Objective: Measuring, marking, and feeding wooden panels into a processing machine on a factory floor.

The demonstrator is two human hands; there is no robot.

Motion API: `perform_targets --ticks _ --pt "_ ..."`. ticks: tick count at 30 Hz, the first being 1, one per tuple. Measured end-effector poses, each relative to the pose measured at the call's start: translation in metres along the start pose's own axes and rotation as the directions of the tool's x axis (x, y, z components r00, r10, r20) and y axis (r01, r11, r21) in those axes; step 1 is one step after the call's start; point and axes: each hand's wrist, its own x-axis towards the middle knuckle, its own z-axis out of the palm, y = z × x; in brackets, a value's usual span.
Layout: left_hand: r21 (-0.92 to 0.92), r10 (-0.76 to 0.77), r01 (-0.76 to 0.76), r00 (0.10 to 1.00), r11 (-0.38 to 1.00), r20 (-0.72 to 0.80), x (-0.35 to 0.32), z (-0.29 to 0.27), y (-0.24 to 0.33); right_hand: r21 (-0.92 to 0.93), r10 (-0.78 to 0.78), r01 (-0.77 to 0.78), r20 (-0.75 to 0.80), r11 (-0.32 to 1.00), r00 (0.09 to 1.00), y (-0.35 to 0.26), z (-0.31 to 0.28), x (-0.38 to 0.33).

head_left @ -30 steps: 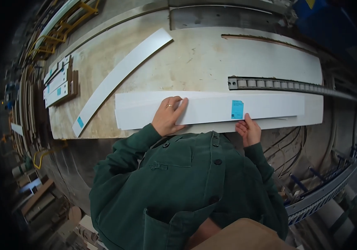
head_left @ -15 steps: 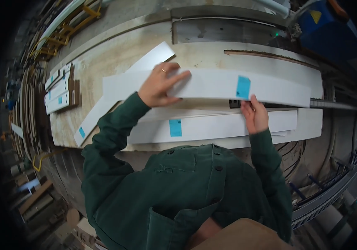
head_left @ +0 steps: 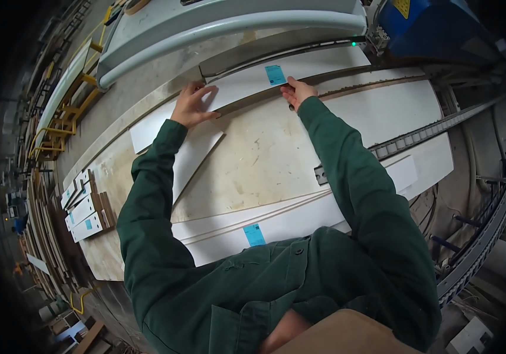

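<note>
A long white board (head_left: 235, 82) with a blue label (head_left: 275, 75) lies along the far side of the worktable, close to a dark metal strip. My left hand (head_left: 191, 107) spans its width, fingers toward the far edge and thumb at the near edge. With thumb on top and fingers below, my right hand (head_left: 298, 94) pinches the near edge beside the label. Under and beside my left hand, a second white board (head_left: 191, 156) lies at a slant. Nearest my body are several stacked white boards (head_left: 288, 221), one with a blue label, partly hidden by my right sleeve.
Short drilled white pieces (head_left: 85, 209) are piled at the table's left end. A slotted metal rail (head_left: 418, 137) crosses the right side. Behind the table stands a rounded grey beam (head_left: 229, 47), with a blue machine housing (head_left: 436, 35) at far right.
Both hands have carried the white board away from my body to the table's far side. The view has shifted forward, bringing the grey beam further into sight.
</note>
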Motion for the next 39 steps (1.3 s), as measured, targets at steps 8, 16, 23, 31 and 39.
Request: perform_targets --ticks 8,16,23,31,39 --pt "0.127 -0.012 0.026 0.994 0.992 -0.108 0.048 0.048 -0.019 -0.96 -0.585 0.223 0.084 0.169 0.807 -0.012 -0.016 0.038" --pt "0.333 -0.435 0.546 0.828 0.769 -0.355 0.002 0.041 -0.014 -0.978 -0.67 0.166 0.206 -0.124 0.713 0.0 -0.004 0.042" --pt "0.114 -0.813 0.807 0.583 0.579 0.001 -0.067 -0.005 -0.062 -0.985 -0.71 0.098 0.171 -0.143 0.683 0.012 0.005 0.042" --pt "-0.04 -0.599 0.624 0.727 0.78 -0.335 -0.075 0.016 -0.086 -0.992 -0.734 0.046 0.119 -0.118 0.669 0.005 0.008 0.056" --pt "0.174 -0.647 0.688 0.724 0.705 -0.24 -0.035 0.012 -0.036 -0.991 -0.697 0.036 0.115 -0.127 0.708 -0.023 -0.019 0.065"
